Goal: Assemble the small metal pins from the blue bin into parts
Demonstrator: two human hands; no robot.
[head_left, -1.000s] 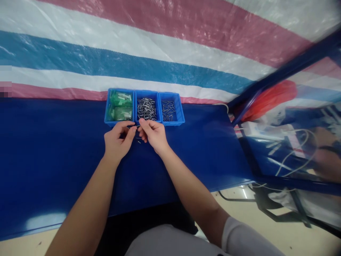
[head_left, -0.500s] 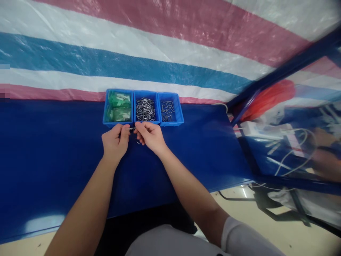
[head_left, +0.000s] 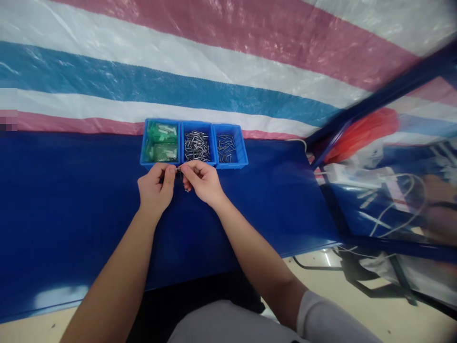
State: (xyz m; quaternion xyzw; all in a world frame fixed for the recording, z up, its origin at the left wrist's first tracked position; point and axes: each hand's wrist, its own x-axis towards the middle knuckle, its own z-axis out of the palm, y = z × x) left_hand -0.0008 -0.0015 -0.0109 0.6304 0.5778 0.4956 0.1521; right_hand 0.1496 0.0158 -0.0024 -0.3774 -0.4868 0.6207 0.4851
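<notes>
My left hand [head_left: 157,185] is closed, thumb and forefinger pinching one end of a small metal fastener [head_left: 178,169]. From the other side, the fingertips of my right hand [head_left: 200,180] meet it, also in a pinch. Below the right fingers a small screw-like piece [head_left: 186,190] pokes out; the curled fingers hide the rest. Just beyond my hands stand three blue bins in a row. The left bin [head_left: 143,143] holds green and whitish pieces. Many shiny metal fasteners [head_left: 197,146] fill the middle bin, and fewer screws [head_left: 225,146] lie in the right bin [head_left: 243,152].
The blue tabletop [head_left: 78,205] extends to both sides. A striped plastic sheet [head_left: 214,62] hangs behind the bins. At right are a blue metal frame [head_left: 326,205], a red bag [head_left: 364,133], white cables [head_left: 389,224] and another person's blurred arm [head_left: 441,205].
My hands have drawn slightly closer together, and less of the fastener shows between the fingertips. The view has shifted a little; the bins stay in place.
</notes>
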